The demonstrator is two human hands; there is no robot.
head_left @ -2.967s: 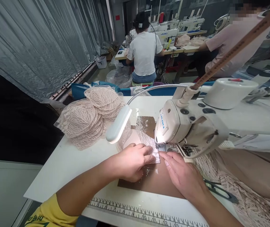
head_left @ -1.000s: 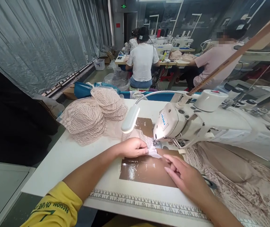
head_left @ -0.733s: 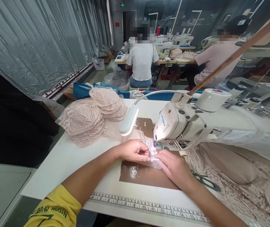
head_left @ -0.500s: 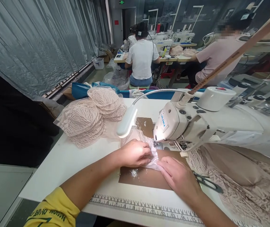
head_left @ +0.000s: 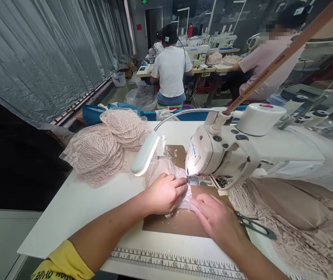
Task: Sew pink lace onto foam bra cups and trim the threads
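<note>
A white sewing machine stands on the white table, its head lit above the needle. A small piece of pale lace lies under the needle on a brown plate. My left hand rests on the lace with curled fingers pinching it right at the needle. My right hand lies flat on the plate, its fingertips pressing the near edge of the same lace.
A pile of pink lace cups sits at the left of the table. A gooseneck lamp hangs over the work. Thread snips lie right of my hand on beige lace fabric. A printed ruler runs along the front edge. Two people sew behind.
My right hand came from the plate onto the lace edge. My left hand pushed the lace closer under the needle. The view shifted slightly.
</note>
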